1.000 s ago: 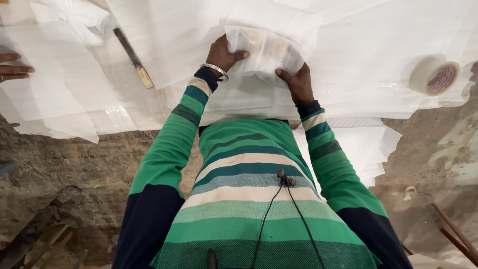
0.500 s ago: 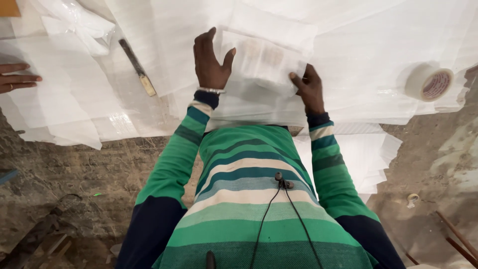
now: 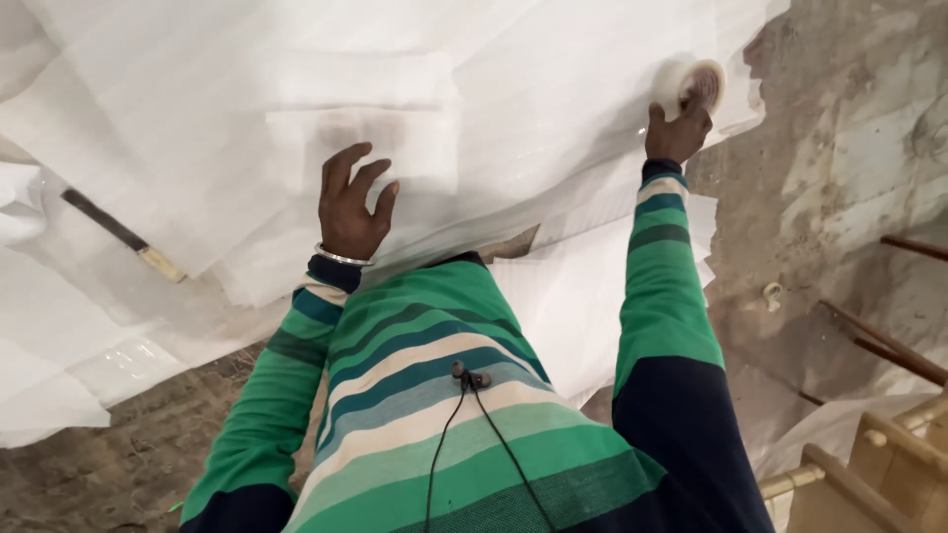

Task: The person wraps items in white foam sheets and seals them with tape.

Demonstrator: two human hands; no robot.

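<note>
My left hand (image 3: 352,203) lies flat with fingers spread on a folded white foam packet (image 3: 395,138), pressing it onto the large white foam sheets (image 3: 553,109) spread on the floor. My right hand (image 3: 677,126) is stretched out to the right and grips a roll of clear tape (image 3: 691,83) at the edge of the sheets. Both arms wear green striped sleeves, and a metal bangle circles the left wrist.
A long knife with a pale handle (image 3: 123,235) lies on the sheets to the left. Bare stone floor (image 3: 839,148) lies to the right. Wooden furniture parts (image 3: 869,464) and thin rods (image 3: 889,345) sit at the lower right. More foam sheets (image 3: 563,306) are under my body.
My right hand left the folded packet and reached right to the tape roll. My left hand stayed flat on the packet. The view swung right, and another person's hand at the left is gone from view.
</note>
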